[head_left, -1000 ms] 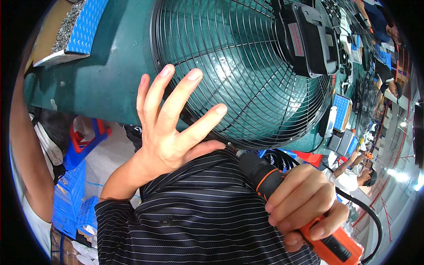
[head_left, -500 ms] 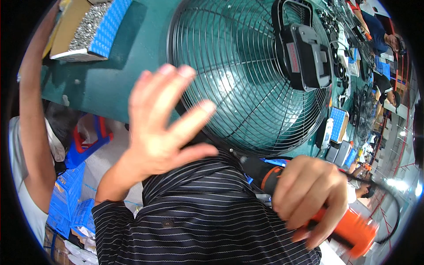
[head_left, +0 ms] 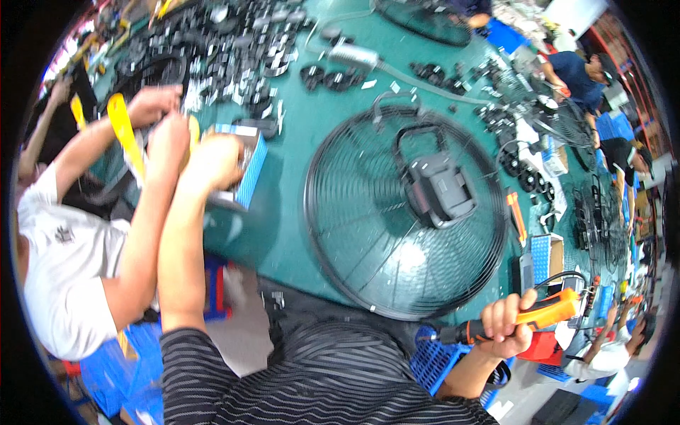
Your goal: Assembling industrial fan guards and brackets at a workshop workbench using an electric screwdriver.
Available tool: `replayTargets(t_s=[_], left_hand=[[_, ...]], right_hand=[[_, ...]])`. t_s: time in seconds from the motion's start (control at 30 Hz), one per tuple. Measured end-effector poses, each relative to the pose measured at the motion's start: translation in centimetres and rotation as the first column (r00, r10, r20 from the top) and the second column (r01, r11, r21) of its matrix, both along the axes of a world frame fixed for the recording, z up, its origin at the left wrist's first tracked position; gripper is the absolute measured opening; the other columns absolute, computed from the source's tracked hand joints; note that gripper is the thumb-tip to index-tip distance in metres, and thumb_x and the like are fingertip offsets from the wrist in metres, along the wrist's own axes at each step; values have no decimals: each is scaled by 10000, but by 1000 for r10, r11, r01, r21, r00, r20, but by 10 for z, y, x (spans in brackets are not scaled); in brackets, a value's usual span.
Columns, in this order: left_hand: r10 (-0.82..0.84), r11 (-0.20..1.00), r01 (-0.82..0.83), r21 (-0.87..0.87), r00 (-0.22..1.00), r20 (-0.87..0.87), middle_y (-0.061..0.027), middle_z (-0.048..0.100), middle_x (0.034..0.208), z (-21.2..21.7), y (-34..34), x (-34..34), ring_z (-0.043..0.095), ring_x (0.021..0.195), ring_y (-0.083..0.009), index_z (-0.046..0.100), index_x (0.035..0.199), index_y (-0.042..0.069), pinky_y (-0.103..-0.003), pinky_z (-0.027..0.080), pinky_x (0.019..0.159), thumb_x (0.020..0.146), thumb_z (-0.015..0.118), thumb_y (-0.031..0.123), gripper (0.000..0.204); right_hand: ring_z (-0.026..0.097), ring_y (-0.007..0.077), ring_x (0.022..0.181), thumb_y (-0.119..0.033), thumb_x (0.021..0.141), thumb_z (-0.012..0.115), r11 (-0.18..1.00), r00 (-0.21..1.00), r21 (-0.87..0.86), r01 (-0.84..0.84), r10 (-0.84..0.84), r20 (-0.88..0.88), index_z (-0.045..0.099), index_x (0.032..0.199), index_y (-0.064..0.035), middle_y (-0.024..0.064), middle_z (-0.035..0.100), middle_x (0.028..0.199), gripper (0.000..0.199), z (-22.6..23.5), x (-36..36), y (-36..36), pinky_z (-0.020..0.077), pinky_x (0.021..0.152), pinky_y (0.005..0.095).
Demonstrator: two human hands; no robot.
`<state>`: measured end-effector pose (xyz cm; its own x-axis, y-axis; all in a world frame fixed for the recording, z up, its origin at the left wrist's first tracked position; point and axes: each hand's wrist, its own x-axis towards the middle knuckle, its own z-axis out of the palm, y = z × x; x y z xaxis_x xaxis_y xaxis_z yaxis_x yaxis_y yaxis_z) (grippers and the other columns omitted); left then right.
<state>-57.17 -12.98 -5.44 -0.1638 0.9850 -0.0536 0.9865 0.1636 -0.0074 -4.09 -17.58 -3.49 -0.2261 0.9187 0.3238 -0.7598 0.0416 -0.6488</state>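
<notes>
Right hand (head_left: 504, 327), lower right of the frame, closed around an orange-and-black electric screwdriver (head_left: 524, 320) held off the bench edge, tip pointing left. Left hand (head_left: 212, 159), upper left, reaches to a small box with blue sides (head_left: 244, 170); whether its fingers are closed cannot be told. At centre, a round wire fan guard (head_left: 405, 212) with a dark motor housing (head_left: 439, 191) lies flat on the green bench (head_left: 319, 106).

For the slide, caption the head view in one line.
Left hand reaches into a blue box while the right hand grips an orange power screwdriver beside a wire fan guard.
</notes>
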Motion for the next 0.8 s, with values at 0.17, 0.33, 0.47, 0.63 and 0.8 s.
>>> replayTargets(t_s=[0.17,0.33,0.47,0.63,0.8], left_hand=[[92,995,-91,-42,996,7,-146,726,830,-7,-7,1,716,831,-303,760,766,119,-429,561,766,716,718,129,66],[159,987,-160,10,986,40,-147,727,823,8,-12,12,715,825,-308,764,775,114,-425,558,778,726,683,92,97],[165,984,-168,64,985,56,-168,718,802,5,-20,-1,712,805,-320,754,757,92,-438,557,770,725,661,85,99],[124,987,-128,92,991,45,-187,698,788,5,-17,-1,693,812,-357,731,772,51,-453,543,761,715,712,125,95],[80,984,-95,151,991,106,-183,707,844,-9,-24,-15,693,857,-362,730,870,62,-467,545,795,781,662,128,130]], right_hand=[[483,155,492,-122,821,671,993,999,-116,10,-15,-38,459,1097,-45,64,491,676,356,-20,20,-10,438,482,315],[483,163,513,-103,830,647,990,999,-138,25,-31,-44,462,1111,-43,73,492,690,342,-26,32,-11,433,504,322],[483,165,527,-97,831,645,987,998,-152,42,-48,-37,462,1114,-45,75,491,695,340,-31,37,-9,425,504,325],[463,151,492,-119,818,656,971,989,-188,146,-149,-1,462,1112,-51,73,493,684,358,-37,48,-15,414,459,301],[441,111,533,-128,869,615,975,987,-161,153,-142,77,463,1198,-53,35,452,723,370,-42,54,-15,423,503,266]])
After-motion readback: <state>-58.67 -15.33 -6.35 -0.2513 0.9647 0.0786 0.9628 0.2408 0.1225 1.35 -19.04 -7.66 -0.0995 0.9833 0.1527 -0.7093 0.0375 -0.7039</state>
